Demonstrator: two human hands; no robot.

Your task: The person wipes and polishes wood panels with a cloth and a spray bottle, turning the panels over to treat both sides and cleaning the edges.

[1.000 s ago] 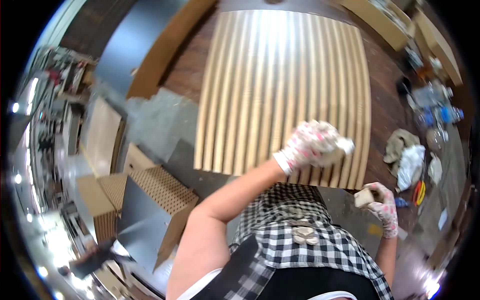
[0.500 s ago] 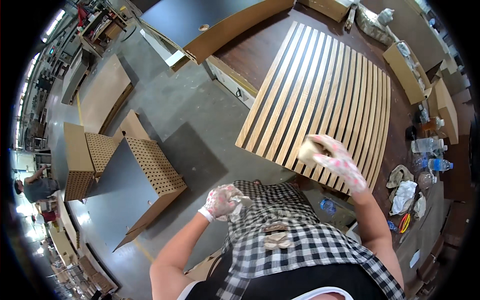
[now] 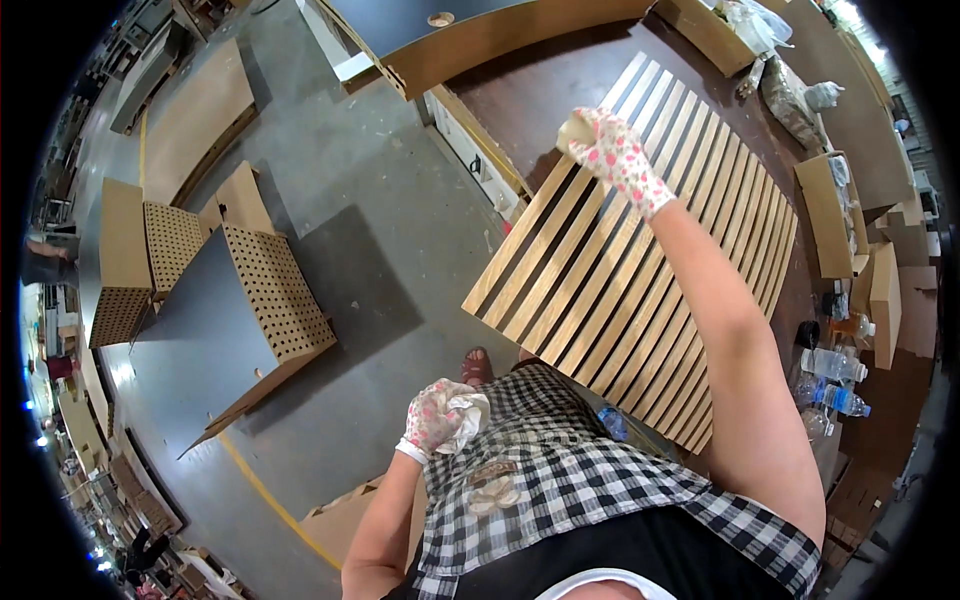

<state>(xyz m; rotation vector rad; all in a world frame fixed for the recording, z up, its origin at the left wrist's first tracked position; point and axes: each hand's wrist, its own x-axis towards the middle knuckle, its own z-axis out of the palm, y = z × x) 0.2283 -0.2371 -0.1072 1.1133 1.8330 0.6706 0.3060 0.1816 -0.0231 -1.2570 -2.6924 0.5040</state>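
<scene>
A slatted wooden panel [image 3: 610,290] of pale strips lies on a dark brown table [image 3: 560,80]. My right hand [image 3: 612,152], in a white glove with pink flowers, reaches to the panel's far left corner and presses a small pale sanding block [image 3: 573,130] on a slat. My left hand [image 3: 435,418], in a matching glove, hangs at my waist, closed on a crumpled white cloth [image 3: 468,415]. My checked apron fills the lower middle.
Perforated board boxes [image 3: 260,300] stand on the grey concrete floor to the left. A dark-topped bench [image 3: 480,40] is beyond the table. Plastic water bottles [image 3: 830,380], cardboard pieces and bags lie along the table's right side. A yellow floor line [image 3: 265,490] runs lower left.
My right hand has stretched from the panel's near edge to its far left corner. My left hand stays at my waist with the cloth. The view has swung left.
</scene>
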